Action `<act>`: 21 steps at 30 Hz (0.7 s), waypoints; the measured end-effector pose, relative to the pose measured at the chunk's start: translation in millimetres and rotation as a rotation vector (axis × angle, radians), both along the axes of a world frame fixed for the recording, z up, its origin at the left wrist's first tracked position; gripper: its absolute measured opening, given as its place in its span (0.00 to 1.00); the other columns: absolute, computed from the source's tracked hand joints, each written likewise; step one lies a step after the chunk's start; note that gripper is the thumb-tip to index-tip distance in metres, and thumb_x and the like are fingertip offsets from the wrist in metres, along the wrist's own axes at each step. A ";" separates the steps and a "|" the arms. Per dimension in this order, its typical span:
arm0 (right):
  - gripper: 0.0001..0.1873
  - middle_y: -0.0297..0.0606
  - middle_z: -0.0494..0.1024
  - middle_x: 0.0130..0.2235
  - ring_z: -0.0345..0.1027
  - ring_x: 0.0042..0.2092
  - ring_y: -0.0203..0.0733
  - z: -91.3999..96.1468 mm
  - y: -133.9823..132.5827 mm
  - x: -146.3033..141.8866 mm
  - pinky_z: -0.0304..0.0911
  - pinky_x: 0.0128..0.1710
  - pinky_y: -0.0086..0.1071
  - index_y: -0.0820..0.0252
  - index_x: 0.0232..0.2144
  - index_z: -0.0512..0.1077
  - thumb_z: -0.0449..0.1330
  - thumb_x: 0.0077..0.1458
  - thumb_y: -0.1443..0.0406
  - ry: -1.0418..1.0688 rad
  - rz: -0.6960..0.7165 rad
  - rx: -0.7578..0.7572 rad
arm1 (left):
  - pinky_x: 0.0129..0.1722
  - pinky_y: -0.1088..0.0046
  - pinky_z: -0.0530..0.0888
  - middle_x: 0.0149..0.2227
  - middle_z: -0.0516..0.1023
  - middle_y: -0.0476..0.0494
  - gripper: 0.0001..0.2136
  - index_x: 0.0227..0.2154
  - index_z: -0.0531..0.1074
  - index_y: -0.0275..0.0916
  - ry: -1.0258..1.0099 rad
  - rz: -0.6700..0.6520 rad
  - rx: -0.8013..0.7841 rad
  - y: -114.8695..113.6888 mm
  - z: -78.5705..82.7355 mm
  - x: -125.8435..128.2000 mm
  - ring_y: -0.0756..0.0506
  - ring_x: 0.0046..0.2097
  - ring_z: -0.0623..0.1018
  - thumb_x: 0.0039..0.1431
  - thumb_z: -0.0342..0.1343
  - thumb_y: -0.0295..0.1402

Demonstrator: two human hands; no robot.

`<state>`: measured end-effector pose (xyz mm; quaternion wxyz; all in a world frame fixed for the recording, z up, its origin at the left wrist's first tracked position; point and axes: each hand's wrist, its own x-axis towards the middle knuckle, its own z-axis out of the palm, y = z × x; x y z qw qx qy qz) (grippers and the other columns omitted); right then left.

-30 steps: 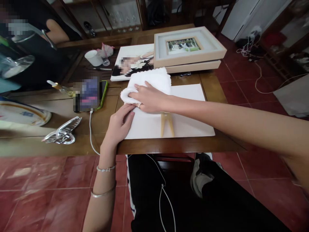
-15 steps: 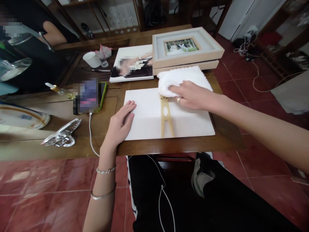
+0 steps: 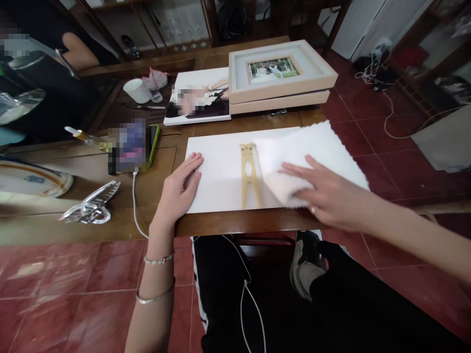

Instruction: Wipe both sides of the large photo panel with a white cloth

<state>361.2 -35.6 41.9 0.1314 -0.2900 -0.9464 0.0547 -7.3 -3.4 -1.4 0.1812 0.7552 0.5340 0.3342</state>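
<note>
A white board [image 3: 221, 171], the back of a picture frame, lies flat on the wooden table [image 3: 162, 171] with a pale wooden stand piece [image 3: 248, 174] on its middle. My left hand [image 3: 179, 189] rests flat on the board's left edge, fingers stretched out. My right hand [image 3: 327, 196], slightly blurred, presses a white cloth [image 3: 324, 152] onto the board's right half near the front edge, fingers laid flat over it.
Two stacked framed pictures [image 3: 279, 73] and a canvas print [image 3: 198, 100] lie at the back. A phone [image 3: 130, 144] on a cable, a hair claw [image 3: 90, 208], a plate [image 3: 29, 179] and a cup [image 3: 138, 90] sit to the left. Another person's arm [image 3: 75, 49] shows far left.
My right hand has swept the cloth from the board's far left corner, across the top, down to its right front part. The left hand has stayed put.
</note>
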 end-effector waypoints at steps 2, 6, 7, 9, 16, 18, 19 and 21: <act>0.21 0.53 0.68 0.67 0.56 0.72 0.57 -2.8 -32.3 -5.8 0.52 0.71 0.65 0.58 0.41 0.81 0.57 0.47 0.77 0.059 0.028 -0.008 | 0.73 0.50 0.59 0.69 0.68 0.37 0.24 0.65 0.69 0.38 0.046 -0.037 -0.024 0.8 -0.9 -2.3 0.38 0.72 0.65 0.73 0.51 0.42; 0.20 0.55 0.70 0.66 0.56 0.72 0.57 -4.2 -46.0 -10.4 0.53 0.71 0.62 0.58 0.40 0.81 0.59 0.47 0.77 0.087 0.040 -0.007 | 0.74 0.48 0.54 0.73 0.61 0.39 0.28 0.70 0.62 0.40 0.120 -0.101 -0.051 3.3 -3.1 -6.6 0.37 0.75 0.58 0.73 0.49 0.46; 0.21 0.55 0.70 0.66 0.57 0.71 0.57 -3.4 -37.3 -9.2 0.54 0.70 0.64 0.58 0.42 0.81 0.58 0.48 0.77 0.079 0.044 -0.005 | 0.74 0.48 0.54 0.73 0.61 0.39 0.27 0.70 0.62 0.41 0.123 -0.101 -0.053 3.8 -3.5 -7.2 0.38 0.75 0.58 0.74 0.49 0.46; 0.22 0.54 0.70 0.66 0.58 0.71 0.57 -0.7 -9.5 -4.9 0.54 0.69 0.66 0.58 0.46 0.80 0.57 0.52 0.76 0.046 0.043 -0.013 | 0.74 0.48 0.54 0.73 0.61 0.40 0.27 0.70 0.63 0.43 0.119 -0.097 -0.055 4.2 -3.9 -7.6 0.38 0.75 0.59 0.74 0.49 0.47; 0.20 0.47 0.79 0.55 0.69 0.60 0.61 7.5 99.4 0.9 0.67 0.55 0.55 0.60 0.47 0.77 0.52 0.55 0.69 -0.123 -0.163 -0.117 | 0.74 0.48 0.55 0.72 0.62 0.39 0.26 0.69 0.65 0.42 0.078 -0.084 -0.071 2.9 -2.0 -6.2 0.38 0.75 0.59 0.73 0.50 0.45; 0.20 0.48 0.81 0.47 0.71 0.57 0.61 8.0 118.8 -2.8 0.67 0.53 0.52 0.64 0.46 0.77 0.51 0.57 0.67 -0.143 -0.252 -0.136 | 0.75 0.49 0.54 0.72 0.62 0.39 0.26 0.68 0.65 0.41 0.069 -0.083 -0.077 2.8 -1.8 -5.7 0.38 0.75 0.59 0.72 0.51 0.45; 0.20 0.46 0.82 0.43 0.72 0.56 0.60 8.1 125.9 -5.0 0.66 0.54 0.51 0.65 0.45 0.77 0.49 0.58 0.66 -0.145 -0.273 -0.143 | 0.75 0.49 0.54 0.72 0.62 0.38 0.26 0.68 0.66 0.41 0.064 -0.082 -0.075 2.8 -1.8 -5.5 0.38 0.75 0.59 0.72 0.51 0.45; 0.21 0.44 0.82 0.37 0.74 0.52 0.56 8.2 133.6 -9.5 0.64 0.57 0.52 0.64 0.43 0.78 0.47 0.60 0.64 -0.137 -0.285 -0.149 | 0.75 0.50 0.55 0.72 0.63 0.39 0.26 0.68 0.66 0.42 0.054 -0.077 -0.071 2.8 -1.9 -5.3 0.38 0.74 0.59 0.72 0.51 0.44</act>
